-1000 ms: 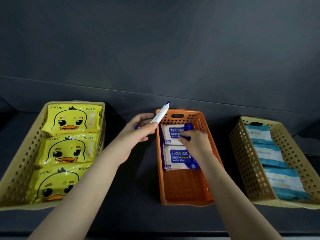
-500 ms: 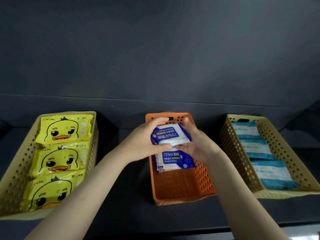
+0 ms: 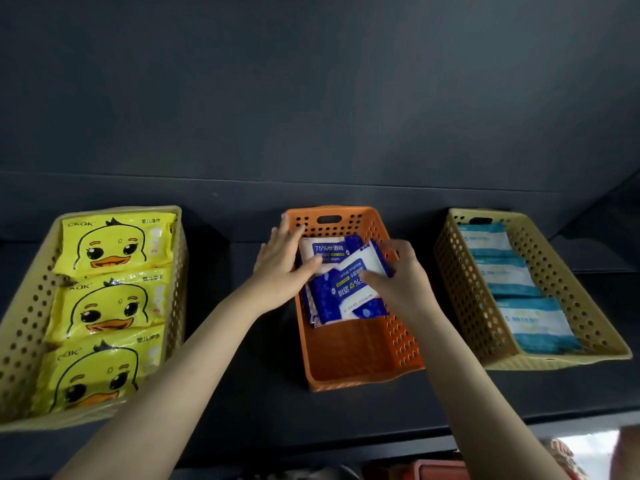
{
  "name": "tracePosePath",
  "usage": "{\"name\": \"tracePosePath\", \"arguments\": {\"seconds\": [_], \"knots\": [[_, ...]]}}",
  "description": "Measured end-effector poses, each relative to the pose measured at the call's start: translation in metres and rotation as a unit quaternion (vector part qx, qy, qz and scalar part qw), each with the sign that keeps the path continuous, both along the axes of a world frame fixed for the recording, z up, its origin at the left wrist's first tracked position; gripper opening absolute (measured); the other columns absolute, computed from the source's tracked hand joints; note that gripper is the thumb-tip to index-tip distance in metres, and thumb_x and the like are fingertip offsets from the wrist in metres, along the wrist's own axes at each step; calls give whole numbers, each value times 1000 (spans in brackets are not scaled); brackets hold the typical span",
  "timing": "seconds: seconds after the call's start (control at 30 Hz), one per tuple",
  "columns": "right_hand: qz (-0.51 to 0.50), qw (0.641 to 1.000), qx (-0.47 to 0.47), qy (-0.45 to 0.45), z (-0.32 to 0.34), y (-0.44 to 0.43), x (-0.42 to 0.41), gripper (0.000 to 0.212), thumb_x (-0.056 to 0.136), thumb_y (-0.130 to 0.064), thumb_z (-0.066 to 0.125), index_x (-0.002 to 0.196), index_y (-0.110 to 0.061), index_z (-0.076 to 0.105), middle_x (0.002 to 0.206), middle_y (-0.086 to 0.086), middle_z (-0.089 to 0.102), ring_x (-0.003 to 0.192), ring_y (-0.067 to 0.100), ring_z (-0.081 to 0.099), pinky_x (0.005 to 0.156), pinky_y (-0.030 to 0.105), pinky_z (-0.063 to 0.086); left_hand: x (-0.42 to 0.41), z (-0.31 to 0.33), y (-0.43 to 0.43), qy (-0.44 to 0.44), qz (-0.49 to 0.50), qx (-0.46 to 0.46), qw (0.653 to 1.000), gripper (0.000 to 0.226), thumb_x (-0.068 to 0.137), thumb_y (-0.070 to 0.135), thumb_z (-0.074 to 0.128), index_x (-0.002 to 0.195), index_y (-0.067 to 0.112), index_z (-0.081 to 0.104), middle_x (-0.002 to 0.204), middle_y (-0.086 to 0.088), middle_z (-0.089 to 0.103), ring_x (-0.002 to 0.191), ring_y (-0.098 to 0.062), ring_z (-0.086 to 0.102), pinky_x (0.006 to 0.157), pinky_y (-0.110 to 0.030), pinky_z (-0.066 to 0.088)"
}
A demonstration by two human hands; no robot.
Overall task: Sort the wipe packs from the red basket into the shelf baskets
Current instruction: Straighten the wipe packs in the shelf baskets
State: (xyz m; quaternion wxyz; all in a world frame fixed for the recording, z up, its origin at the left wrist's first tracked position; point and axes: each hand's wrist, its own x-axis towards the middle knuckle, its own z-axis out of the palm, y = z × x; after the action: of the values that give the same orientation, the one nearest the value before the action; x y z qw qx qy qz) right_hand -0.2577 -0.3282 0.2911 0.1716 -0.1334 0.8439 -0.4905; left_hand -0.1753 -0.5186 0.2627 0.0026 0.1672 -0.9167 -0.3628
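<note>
An orange basket (image 3: 363,375) stands mid-shelf with blue-and-white alcohol wipe packs in its far half. One pack (image 3: 322,251) lies flat at the back. A second alcohol wipe pack (image 3: 349,289) lies tilted across the others, its print sideways. My right hand (image 3: 394,282) pinches this tilted pack at its right edge. My left hand (image 3: 280,268) is spread along the basket's left wall, thumb resting on the back pack, gripping nothing. A strip of the red basket (image 3: 440,471) shows at the bottom edge.
A pale yellow basket (image 3: 24,327) on the left holds three yellow duck packs (image 3: 114,244). Another yellow basket (image 3: 464,299) on the right holds three teal-and-white packs (image 3: 509,275). The dark shelf front edge (image 3: 346,441) runs below my forearms.
The pack both hands held above the orange basket has come down tilted onto the packs inside. My left hand let go and spread against the left wall; the right still holds it.
</note>
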Motion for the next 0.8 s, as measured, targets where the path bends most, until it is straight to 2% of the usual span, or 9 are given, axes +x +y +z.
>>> {"name": "tracePosePath", "arguments": {"seconds": [0.1, 0.17, 0.27, 0.33, 0.4, 0.5, 0.6, 0.7, 0.8], "knots": [[1, 1000, -9, -17, 1, 0, -1, 49, 86, -28, 70, 128, -24, 46, 92, -12, 61, 74, 7, 69, 54, 20, 56, -1, -1, -2, 35, -11, -47, 998, 61, 98, 54, 32, 152, 34, 16, 161, 4, -15, 146, -20, -21, 119, -49, -9], [2, 999, -32, -40, 4, -3, -5, 44, 86, -28, 70, 125, -21, 50, 95, -6, 67, 75, 9, 72, 58, 22, 57, -3, 1, -1, 63, -30, -43, 997, 54, 99, 52, 33, 150, 38, 23, 163, 7, -6, 147, -18, -20, 119, -47, -11], [0, 998, -36, -50, 10, -10, -13, 32, 88, -27, 68, 115, -18, 54, 92, -2, 70, 69, 5, 71, 55, 18, 54, -6, 1, -1, 52, -10, -39, 998, 56, 99, 51, 33, 151, 34, 20, 163, 5, -5, 148, -19, -16, 119, -47, -6], [69, 996, 25, -44, 20, -15, -19, 26, 91, -28, 64, 113, -20, 53, 89, -3, 70, 67, 4, 71, 52, 16, 52, -7, -3, -5, 13, 25, -27, 999, 64, 98, 54, 33, 153, 33, 8, 162, 3, -13, 148, -21, -16, 118, -50, -4], [191, 971, 142, -29, 29, -23, -27, 25, 92, -28, 63, 114, -23, 53, 96, -2, 69, 74, 8, 71, 57, 20, 55, -6, -6, -9, -24, 43, 16, 999, 68, 97, 57, 31, 153, 37, -3, 161, 6, -17, 147, -24, -16, 117, -53, -3], [258, 940, 223, 16, 24, -38, -37, 42, 85, -28, 71, 122, -25, 50, 113, -1, 64, 89, 12, 68, 74, 30, 59, -5, -8, -8, -21, 52, 51, 997, 65, 99, 53, 29, 151, 40, -8, 161, 11, -12, 148, -23, -14, 119, -54, -4], [209, 958, 193, -23, -2, -38, -33, 68, 76, -23, 79, 134, -26, 42, 129, -1, 56, 106, 13, 59, 77, 30, 55, -5, -10, -3, -16, 67, 59, 996, 63, 101, 51, 26, 150, 42, -11, 161, 14, -9, 148, -22, -13, 119, -52, -4], [212, 962, 170, -9, -19, -31, -27, 70, 77, -14, 78, 134, -31, 41, 135, -6, 51, 108, 6, 50, 66, 17, 49, -6, -11, -3, -32, 77, 59, 995, 60, 101, 51, 25, 150, 44, -11, 161, 15, -8, 149, -22, -12, 119, -52, -4], [268, 946, 175, 43, -15, -32, -32, 62, 83, -6, 71, 134, -28, 43, 136, -7, 53, 116, 6, 53, 72, 14, 49, -6, -8, 0, -33, 82, 66, 994, 59, 101, 51, 24, 149, 46, -10, 161, 15, -8, 149, -22, -11, 118, -52, -3]]}}
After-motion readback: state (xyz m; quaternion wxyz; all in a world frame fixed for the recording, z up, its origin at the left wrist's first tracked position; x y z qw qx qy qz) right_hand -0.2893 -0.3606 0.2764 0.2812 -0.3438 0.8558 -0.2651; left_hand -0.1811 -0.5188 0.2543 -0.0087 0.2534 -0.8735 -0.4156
